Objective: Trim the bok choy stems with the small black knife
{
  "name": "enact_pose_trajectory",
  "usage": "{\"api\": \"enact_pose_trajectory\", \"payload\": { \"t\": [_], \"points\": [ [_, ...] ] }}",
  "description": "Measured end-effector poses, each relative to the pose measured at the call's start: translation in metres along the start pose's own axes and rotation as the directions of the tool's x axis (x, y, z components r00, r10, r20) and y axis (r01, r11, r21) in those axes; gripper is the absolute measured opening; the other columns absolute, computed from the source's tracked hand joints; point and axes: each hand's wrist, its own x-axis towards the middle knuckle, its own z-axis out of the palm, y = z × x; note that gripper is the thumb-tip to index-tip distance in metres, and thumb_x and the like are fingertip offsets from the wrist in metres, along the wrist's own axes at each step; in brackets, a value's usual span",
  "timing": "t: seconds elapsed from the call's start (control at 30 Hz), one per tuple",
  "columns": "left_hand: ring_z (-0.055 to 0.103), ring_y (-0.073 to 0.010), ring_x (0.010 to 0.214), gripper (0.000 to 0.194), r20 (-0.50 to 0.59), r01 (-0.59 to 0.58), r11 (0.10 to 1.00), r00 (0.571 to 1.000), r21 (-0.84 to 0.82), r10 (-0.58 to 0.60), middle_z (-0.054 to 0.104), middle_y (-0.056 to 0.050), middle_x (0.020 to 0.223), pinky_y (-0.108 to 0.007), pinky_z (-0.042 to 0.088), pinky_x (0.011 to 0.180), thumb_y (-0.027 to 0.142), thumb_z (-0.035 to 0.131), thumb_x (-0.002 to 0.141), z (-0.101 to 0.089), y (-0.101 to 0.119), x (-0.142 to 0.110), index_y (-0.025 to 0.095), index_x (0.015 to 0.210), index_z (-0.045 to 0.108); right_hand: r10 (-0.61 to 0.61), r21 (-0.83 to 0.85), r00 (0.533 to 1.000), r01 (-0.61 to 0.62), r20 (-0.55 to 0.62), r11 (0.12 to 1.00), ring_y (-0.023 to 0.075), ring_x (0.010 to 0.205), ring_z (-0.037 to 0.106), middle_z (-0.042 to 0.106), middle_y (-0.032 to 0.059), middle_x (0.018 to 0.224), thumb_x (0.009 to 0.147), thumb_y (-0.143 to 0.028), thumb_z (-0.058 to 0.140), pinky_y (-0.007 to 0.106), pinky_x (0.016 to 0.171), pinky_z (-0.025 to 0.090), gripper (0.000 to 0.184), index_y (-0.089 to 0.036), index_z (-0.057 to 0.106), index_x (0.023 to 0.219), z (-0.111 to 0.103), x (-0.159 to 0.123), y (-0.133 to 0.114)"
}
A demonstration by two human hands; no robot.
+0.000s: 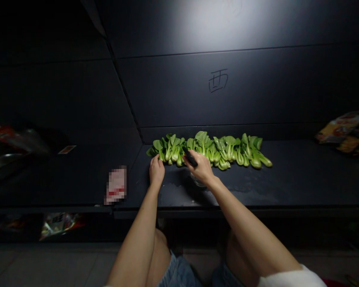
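Green bok choy [202, 145] lies in a row on a dark shelf [251, 187], leaves toward the back panel and pale stems toward me. My left hand [157, 171] is at the left end of the row, its fingertips closed on the stem of a bok choy there. My right hand [202, 167] grips a spray bottle in front of the row. Its black spray head [190, 156] points up and to the left, and the clear bottle body [199, 182] shows below the hand. My fingers and palm hide the rest of the bottle.
Wet spots mark the shelf near the bottle. A blurred-out pink and red packet [116, 185] lies at left, with a small card [67, 150] behind it. Colourful packages [347, 131] stand at far right, others at far left. A bag [61, 224] sits on a lower shelf.
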Motion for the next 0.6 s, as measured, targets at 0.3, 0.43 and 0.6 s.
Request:
{"api": "enact_pose_trajectory", "payload": {
  "t": [0.3, 0.43, 0.6],
  "points": [
    [0.041, -0.0293, 0.136, 0.043, 0.003, -0.015, 0.998, 1.0, 0.067, 0.014, 0.047, -0.022, 0.141, -0.047, 0.032, 0.114, 0.025, 0.04, 0.089, 0.008, 0.022, -0.006, 0.01, 0.125, 0.058, 0.018, 0.05, 0.996, -0.014, -0.082, 0.999, 0.021, 0.079, 0.062, 0.069, 0.0078, 0.086, 0.094, -0.039, 0.044, 0.027, 0.07, 0.041, 0.027, -0.019, 0.062, 0.096, -0.005, -0.008, 0.014],
    [0.037, -0.0303, 0.138, 0.042, 0.023, -0.027, 0.995, 0.999, 0.094, 0.025, 0.047, -0.019, 0.143, -0.055, 0.027, 0.114, 0.027, 0.039, 0.091, 0.012, 0.03, -0.011, 0.015, 0.127, 0.057, 0.038, 0.043, 0.994, -0.034, -0.105, 0.998, 0.0207, 0.077, 0.062, 0.068, 0.0068, 0.082, 0.094, -0.04, 0.044, 0.027, 0.069, 0.041, 0.027, -0.02, 0.062, 0.094, -0.009, -0.011, 0.017],
    [0.036, -0.0294, 0.139, 0.043, 0.031, -0.031, 0.992, 0.999, 0.125, 0.027, 0.046, -0.018, 0.145, -0.055, 0.025, 0.115, 0.027, 0.038, 0.092, 0.013, 0.037, -0.013, 0.016, 0.129, 0.055, 0.043, 0.102, 0.985, -0.026, -0.167, 0.994, 0.0211, 0.079, 0.063, 0.069, 0.0079, 0.085, 0.094, -0.042, 0.044, 0.027, 0.071, 0.042, 0.03, -0.019, 0.062, 0.096, -0.012, -0.015, 0.021]
  ]
}}
